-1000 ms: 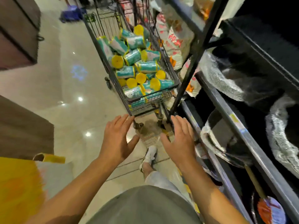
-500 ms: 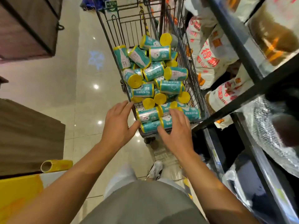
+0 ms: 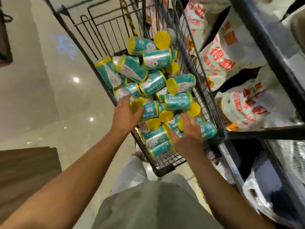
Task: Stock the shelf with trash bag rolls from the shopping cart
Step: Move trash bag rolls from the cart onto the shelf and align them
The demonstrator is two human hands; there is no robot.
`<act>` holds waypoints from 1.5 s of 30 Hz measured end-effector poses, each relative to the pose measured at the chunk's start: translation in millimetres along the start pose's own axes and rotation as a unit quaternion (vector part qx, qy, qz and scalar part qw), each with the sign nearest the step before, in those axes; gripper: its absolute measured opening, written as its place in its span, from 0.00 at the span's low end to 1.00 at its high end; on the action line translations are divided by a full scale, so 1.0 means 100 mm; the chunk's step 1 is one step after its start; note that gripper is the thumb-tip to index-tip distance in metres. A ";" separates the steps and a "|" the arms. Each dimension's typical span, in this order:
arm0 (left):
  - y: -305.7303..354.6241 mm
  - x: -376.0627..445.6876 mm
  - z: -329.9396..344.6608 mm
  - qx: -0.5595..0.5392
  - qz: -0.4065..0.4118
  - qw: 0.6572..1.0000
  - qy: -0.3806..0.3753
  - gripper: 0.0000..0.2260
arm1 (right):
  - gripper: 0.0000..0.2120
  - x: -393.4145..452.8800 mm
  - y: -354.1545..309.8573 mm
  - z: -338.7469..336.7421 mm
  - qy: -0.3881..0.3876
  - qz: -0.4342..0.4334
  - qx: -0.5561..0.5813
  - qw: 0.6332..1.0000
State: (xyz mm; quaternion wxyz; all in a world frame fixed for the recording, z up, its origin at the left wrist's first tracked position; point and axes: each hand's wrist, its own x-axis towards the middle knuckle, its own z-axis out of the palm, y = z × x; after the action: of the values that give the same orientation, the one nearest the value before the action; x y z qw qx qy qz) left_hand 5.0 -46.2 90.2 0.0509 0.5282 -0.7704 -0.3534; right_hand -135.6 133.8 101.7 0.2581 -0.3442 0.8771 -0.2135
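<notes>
Beside the shelf, the cart held rolls; left hand and right hand reached in, fingers spread, gripping nothing.

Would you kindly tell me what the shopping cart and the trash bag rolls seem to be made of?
Shopping cart: dark metal wire, judging by its thin welded grid. Trash bag rolls: likely rolled plastic film under glossy teal printed wrappers, with matte yellow ends; the sheen suggests plastic.

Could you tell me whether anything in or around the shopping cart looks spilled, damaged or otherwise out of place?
Nothing stands out. The trash bag rolls lie jumbled at all angles, but all inside the shopping cart; none shows on the floor. The left hand and right hand reach over the pile.
</notes>
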 end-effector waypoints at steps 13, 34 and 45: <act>-0.27 0.98 0.57 0.149 -0.064 0.983 -0.082 0.31 | 0.32 0.87 0.04 0.51 -0.077 0.141 0.023 0.987; -0.04 0.67 1.02 -0.024 0.002 0.999 -0.043 0.44 | 0.32 2.04 0.34 0.80 0.031 0.516 0.531 0.671; 0.18 0.85 0.76 -0.213 -0.198 0.940 -0.177 0.41 | 0.26 1.28 0.40 0.37 -0.034 0.405 0.575 0.710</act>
State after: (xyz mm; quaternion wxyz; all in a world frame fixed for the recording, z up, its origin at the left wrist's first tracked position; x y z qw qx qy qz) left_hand -80.2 -77.4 19.2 -0.0462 0.5758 -0.5535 -0.6000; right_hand -214.1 62.1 12.0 0.4979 0.2522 0.6307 -0.5392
